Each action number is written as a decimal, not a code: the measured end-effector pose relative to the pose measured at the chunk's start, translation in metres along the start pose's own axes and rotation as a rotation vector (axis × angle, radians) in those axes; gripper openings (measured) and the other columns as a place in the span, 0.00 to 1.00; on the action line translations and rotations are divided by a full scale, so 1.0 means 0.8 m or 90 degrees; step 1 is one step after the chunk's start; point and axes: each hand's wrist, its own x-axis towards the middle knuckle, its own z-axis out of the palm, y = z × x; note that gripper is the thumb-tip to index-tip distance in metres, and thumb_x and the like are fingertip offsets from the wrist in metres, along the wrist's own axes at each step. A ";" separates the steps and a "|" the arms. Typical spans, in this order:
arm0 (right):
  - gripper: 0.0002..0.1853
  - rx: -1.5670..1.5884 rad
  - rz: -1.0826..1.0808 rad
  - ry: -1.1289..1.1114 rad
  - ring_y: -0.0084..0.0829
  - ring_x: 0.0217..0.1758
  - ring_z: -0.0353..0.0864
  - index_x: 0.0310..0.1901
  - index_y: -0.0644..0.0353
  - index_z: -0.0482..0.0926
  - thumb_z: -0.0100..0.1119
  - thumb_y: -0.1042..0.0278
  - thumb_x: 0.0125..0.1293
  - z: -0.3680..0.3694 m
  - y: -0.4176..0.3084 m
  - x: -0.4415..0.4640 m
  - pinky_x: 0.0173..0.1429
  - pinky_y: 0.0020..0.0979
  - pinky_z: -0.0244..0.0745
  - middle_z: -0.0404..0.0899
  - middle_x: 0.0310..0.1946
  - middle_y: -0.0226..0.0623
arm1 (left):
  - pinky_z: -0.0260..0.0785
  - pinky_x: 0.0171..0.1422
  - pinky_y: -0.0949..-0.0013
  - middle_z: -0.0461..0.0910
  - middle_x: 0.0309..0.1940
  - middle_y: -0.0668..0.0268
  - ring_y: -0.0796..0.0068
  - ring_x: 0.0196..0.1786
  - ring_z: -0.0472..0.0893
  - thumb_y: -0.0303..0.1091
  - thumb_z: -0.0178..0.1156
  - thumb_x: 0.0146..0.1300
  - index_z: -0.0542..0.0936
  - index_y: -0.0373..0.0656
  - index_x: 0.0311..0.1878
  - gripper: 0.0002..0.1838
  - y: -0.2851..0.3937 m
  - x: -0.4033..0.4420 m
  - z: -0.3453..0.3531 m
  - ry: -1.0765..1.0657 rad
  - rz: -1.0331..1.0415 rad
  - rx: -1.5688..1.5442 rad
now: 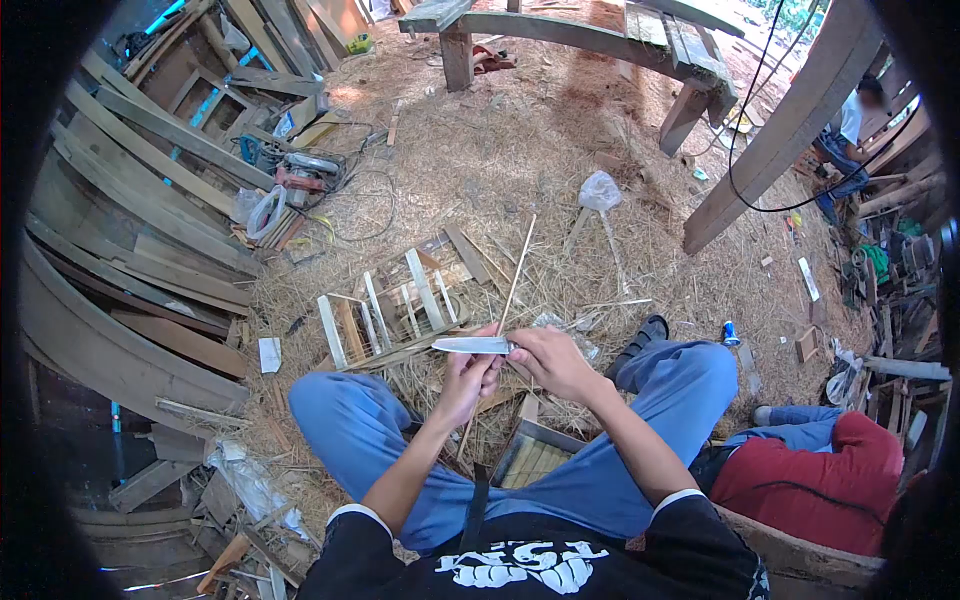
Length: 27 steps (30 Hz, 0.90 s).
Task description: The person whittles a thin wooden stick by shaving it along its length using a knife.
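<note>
My left hand (467, 386) is closed around a long thin wooden strip (517, 270), which slants up and away between my knees. A knife is gripped in my right hand (552, 362); its broad pale blade (470, 345) points left and lies across the strip, just above my left fingers. Most of the knife's handle is hidden by my right fingers. Just beyond my left hand, a small slatted wooden frame (383, 318) rests on the shavings. Between my legs sits a wooden box (540, 452) with pale strips in it.
Shavings and straw cover the ground. Stacked planks (150, 230) and power tools (300, 180) with cables stand at left. A bench (560, 28) is at the back, a slanted post (780, 130) at right. One person in red (810, 480) is close by; another (850, 135) is farther off.
</note>
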 end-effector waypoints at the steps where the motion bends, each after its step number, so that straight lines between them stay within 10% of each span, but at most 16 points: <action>1: 0.14 -0.011 -0.006 -0.002 0.46 0.46 0.78 0.50 0.57 0.75 0.50 0.57 0.73 -0.002 0.000 0.001 0.50 0.44 0.67 0.79 0.38 0.43 | 0.49 0.21 0.82 0.69 0.29 0.72 0.88 0.22 0.59 0.28 0.50 0.75 0.67 0.50 0.71 0.23 0.001 -0.001 0.000 -0.002 -0.015 -0.012; 27: 0.12 -0.253 0.075 0.212 0.40 0.38 0.78 0.44 0.55 0.79 0.57 0.56 0.68 -0.067 0.062 0.005 0.45 0.39 0.65 0.80 0.32 0.38 | 0.46 0.19 0.84 0.63 0.29 0.75 0.91 0.22 0.57 0.39 0.52 0.76 0.65 0.47 0.70 0.22 0.010 -0.027 0.017 -0.051 -0.068 -0.070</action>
